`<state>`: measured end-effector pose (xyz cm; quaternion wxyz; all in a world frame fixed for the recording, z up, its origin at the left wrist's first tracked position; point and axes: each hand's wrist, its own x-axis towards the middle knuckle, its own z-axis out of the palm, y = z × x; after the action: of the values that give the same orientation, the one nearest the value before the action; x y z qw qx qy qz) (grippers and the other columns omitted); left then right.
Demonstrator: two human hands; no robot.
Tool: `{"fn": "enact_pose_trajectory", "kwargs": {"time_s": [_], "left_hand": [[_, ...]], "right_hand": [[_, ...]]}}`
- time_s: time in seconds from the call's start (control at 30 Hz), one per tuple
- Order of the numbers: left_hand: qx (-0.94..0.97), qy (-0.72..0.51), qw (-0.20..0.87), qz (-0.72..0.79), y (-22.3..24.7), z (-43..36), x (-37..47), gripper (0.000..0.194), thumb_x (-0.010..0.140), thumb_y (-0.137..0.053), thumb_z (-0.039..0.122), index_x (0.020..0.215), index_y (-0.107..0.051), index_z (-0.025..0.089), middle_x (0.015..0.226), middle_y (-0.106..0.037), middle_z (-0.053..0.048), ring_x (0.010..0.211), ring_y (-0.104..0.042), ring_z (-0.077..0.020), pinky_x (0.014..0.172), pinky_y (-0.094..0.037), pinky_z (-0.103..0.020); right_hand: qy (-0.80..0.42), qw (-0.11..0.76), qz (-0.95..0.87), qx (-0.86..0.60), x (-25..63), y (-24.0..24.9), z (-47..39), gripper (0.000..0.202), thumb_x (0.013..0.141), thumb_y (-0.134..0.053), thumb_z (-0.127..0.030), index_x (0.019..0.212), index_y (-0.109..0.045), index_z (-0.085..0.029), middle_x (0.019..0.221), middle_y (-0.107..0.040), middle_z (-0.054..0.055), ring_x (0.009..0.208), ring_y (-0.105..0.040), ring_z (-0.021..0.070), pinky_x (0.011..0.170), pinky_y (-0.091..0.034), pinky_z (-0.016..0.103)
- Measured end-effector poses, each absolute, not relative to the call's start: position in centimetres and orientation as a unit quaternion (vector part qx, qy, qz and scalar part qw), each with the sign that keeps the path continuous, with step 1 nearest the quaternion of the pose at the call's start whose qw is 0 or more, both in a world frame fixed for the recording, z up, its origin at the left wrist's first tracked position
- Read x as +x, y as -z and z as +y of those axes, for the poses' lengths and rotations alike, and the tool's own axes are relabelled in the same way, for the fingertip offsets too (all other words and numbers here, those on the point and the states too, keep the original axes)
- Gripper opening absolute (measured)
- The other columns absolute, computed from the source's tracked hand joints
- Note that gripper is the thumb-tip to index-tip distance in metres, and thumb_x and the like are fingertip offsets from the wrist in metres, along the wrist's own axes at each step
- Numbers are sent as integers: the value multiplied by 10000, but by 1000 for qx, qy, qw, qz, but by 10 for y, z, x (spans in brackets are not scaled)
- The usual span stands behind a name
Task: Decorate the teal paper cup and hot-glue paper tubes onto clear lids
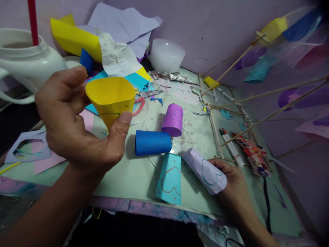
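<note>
My left hand (87,127) holds a yellow paper cone (111,97) upright above the table, its wide mouth facing up, pinched between thumb and fingers. At the lower right, my right hand (231,178) has its fingers around the far side of a pale lilac paper cone (204,171) with a green heart drawn on it; some fingers are hidden behind it. Between the hands lie a blue paper cone (153,143), a purple one (173,120) and a turquoise one (169,180) with a brown heart, their narrow ends close together.
A white jug (28,65) stands at the left. Behind are yellow card (77,41), crumpled white paper (118,55), red-handled scissors (138,106) and a white bowl (167,55). At right, a stick frame (214,127), markers (232,147) and a patterned cloth item (253,154).
</note>
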<state>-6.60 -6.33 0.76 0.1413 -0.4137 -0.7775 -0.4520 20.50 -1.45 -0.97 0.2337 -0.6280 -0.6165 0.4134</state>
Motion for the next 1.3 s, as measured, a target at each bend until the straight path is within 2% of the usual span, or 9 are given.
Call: {"fn": "enact_pose_trajectory", "kwargs": {"time_s": [0.1, 0.37, 0.53, 0.67, 0.77, 0.93, 1.3], "left_hand": [[-415, 510, 162, -736, -5, -64, -68, 676, 726, -459, 553, 1321, -300, 275, 1352, -417, -10, 1185, -521, -269, 961, -509, -400], [-419, 501, 198, -731, -7, -61, -68, 629, 719, -451, 583, 1270, -380, 289, 1304, -489, -5, 1176, -536, -254, 932, -528, -408], [-442, 540, 181, -694, -11, -62, -62, 554, 718, -579, 420, 1240, -464, 271, 1251, -546, -22, 1139, -561, -245, 916, -528, -384], [-442, 550, 160, -691, -10, -62, -63, 586, 713, -616, 367, 1242, -490, 149, 1246, -560, -92, 1038, -608, -245, 859, -528, -383], [-450, 465, 147, -748, -9, -59, -69, 587, 725, -610, 378, 1238, -503, 115, 1178, -606, -110, 991, -621, -255, 871, -502, -398], [-488, 276, 125, -819, -6, -51, -76, 566, 769, -551, 387, 1272, -503, 134, 1183, -620, -142, 1109, -557, -329, 957, -417, -448], [-501, 211, 88, -835, -7, -49, -73, 470, 803, -501, 331, 1247, -519, 179, 1164, -629, -116, 1096, -552, -317, 928, -414, -439]], "right_hand": [[-355, 235, -660, -619, 206, 12, -17, 102, 567, -663, -236, 657, -676, -189, 554, -645, -11, 510, -566, 175, 454, -425, 231], [-213, 234, -772, -552, 208, 17, -19, 143, 689, -620, -326, 716, -676, -197, 609, -667, 16, 544, -597, 186, 505, -441, 259], [-209, 250, -779, -535, 208, 18, -17, 136, 694, -642, -323, 739, -686, -202, 628, -678, 15, 546, -601, 184, 505, -446, 256], [-262, 264, -740, -560, 206, 16, -15, 129, 679, -658, -326, 720, -686, -207, 636, -678, 14, 562, -607, 188, 510, -459, 254], [-301, 278, -712, -569, 205, 15, -13, 105, 651, -660, -291, 710, -683, -207, 633, -678, 11, 571, -610, 192, 516, -466, 254], [-332, 287, -687, -580, 206, 14, -11, 104, 622, -652, -253, 709, -681, -203, 641, -687, 12, 583, -617, 199, 521, -475, 259], [-227, 245, -773, -540, 204, 18, -10, 113, 687, -619, -276, 744, -684, -203, 648, -685, 16, 572, -619, 188, 519, -463, 259]]}}
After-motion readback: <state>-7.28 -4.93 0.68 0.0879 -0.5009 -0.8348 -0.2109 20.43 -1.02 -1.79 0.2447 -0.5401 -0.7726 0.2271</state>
